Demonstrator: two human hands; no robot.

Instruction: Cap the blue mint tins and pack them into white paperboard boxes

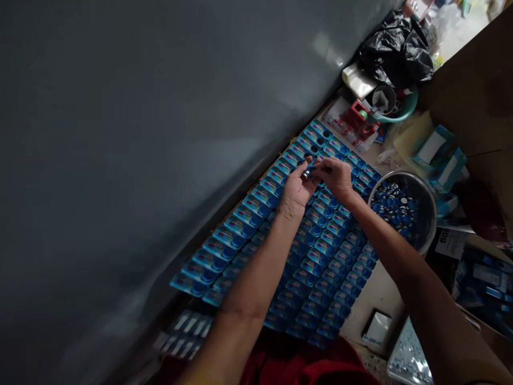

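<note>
Several rows of small blue cards [280, 251] lie side by side on the table, most with a round dark piece in a hole. My left hand [294, 190] and my right hand [335, 178] meet above the far rows. Both are closed in a pinch on a small round dark and silver piece [306, 174] held between their fingertips. A few cards at the far end [316, 140] show open holes.
A metal bowl [425, 192] of several small round blue and white pieces stands right of the cards. Behind it lie boxes [438, 155], a red object [356, 115], a green-rimmed basin [409, 107] and a black plastic bag [396, 48]. A grey wall [140, 160] runs along the left.
</note>
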